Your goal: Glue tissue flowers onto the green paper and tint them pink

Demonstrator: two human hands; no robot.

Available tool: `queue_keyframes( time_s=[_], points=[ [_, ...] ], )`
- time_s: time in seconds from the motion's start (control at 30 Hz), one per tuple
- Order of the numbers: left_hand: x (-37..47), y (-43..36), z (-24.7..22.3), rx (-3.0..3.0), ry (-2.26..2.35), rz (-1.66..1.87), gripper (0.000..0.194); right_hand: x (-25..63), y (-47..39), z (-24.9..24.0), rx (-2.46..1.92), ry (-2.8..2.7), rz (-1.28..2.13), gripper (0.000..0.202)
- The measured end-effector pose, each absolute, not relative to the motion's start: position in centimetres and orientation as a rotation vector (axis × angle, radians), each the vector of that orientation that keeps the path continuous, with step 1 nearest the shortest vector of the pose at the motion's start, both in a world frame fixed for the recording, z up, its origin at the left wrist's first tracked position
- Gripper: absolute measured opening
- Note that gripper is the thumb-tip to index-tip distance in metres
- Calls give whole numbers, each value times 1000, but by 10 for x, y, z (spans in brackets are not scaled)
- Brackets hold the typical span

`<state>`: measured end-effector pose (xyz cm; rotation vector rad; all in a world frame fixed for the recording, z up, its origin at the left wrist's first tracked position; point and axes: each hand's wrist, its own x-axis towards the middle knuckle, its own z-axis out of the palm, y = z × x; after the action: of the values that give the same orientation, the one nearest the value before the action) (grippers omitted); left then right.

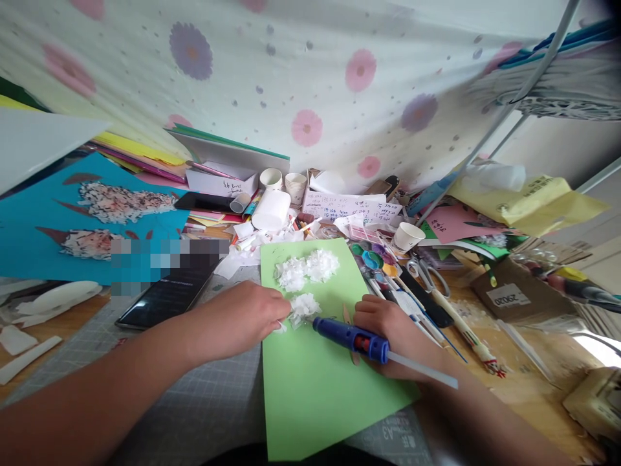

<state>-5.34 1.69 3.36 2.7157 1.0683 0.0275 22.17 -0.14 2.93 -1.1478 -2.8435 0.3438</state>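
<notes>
A light green sheet of paper lies in front of me, with white crumpled-paper clusters on its upper half. My right hand is closed around a blue hot glue gun; a glue stick sticks out of its back end. The nozzle points left, at the lower edge of the nearest white cluster. Left of that cluster, my left hand pinches a small white paper piece. Behind it sit two more clusters, side by side. A brown leaf-shaped piece lies partly behind the glue gun.
Under the sheet is a grey cutting mat. A dark phone lies left, near a blue sheet bearing textured paper shapes. Paper cups, paint pots, brushes and scissors crowd the back and right. A cardboard box stands far right.
</notes>
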Motion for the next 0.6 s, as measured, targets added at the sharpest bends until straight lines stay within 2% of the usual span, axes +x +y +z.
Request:
queue_keyframes(
  time_s=[0.17,0.4,0.6],
  points=[
    [-54,16,34,2722,1070,27,14,222,-3,28,-1111,-2818,350,11],
    [-55,15,34,2723,1069,17,14,221,-2,24,-1107,-2841,233,15],
    [-55,16,32,2703,1073,13,13,221,-5,30,-1047,-2832,313,12]
  ],
)
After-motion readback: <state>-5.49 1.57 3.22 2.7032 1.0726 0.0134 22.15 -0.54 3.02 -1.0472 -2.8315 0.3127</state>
